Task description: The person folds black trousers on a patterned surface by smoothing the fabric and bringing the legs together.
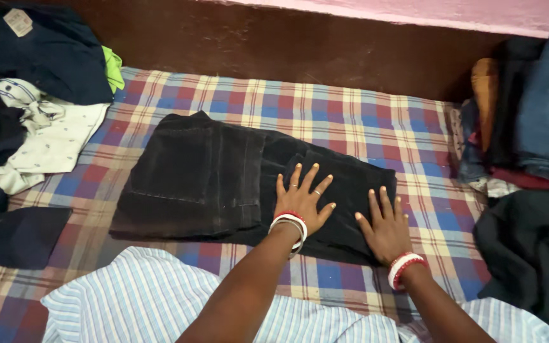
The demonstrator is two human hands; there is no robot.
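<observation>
Folding step: left hand (301, 200) and right hand (386, 230) press flat, fingers spread, on the black trousers (223, 181), holding nothing. Next fold likely calls for gripping the 9 o'clock end.

Light is dim, warm and even, leaving only faint shadows under both hands (344, 213). The black trousers (223, 184) beneath them lose detail in murk. Dark clothes left of the hands blur slightly; no glare; edges bend mildly.
</observation>
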